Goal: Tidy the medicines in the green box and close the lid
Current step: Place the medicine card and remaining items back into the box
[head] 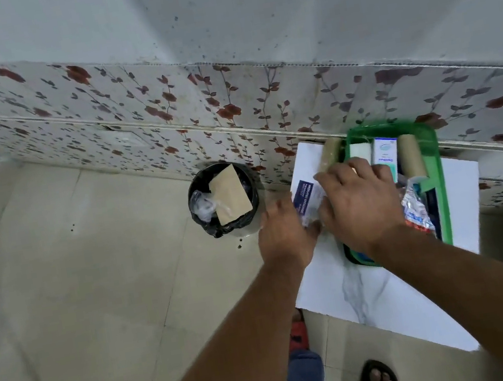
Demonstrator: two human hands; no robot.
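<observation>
Two hands over white marble-look tabletop [375, 295] | left hand [285, 234] curled on white-and-blue medicine carton [306, 193] | right hand [361, 202] spread flat, grip unclear, beside rectangular green plastic box [436, 167]

Open green box [440, 193], medicines [385, 151] seemingly upright

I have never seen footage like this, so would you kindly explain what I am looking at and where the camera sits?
There is no machine here: a person wears a camera on the head, looking down at their own two hands. The green box stands open on a white table, with small medicine cartons and a foil strip inside. The left hand and right hand handle a white and blue packet beside the box. A black bin stands on the floor.
</observation>
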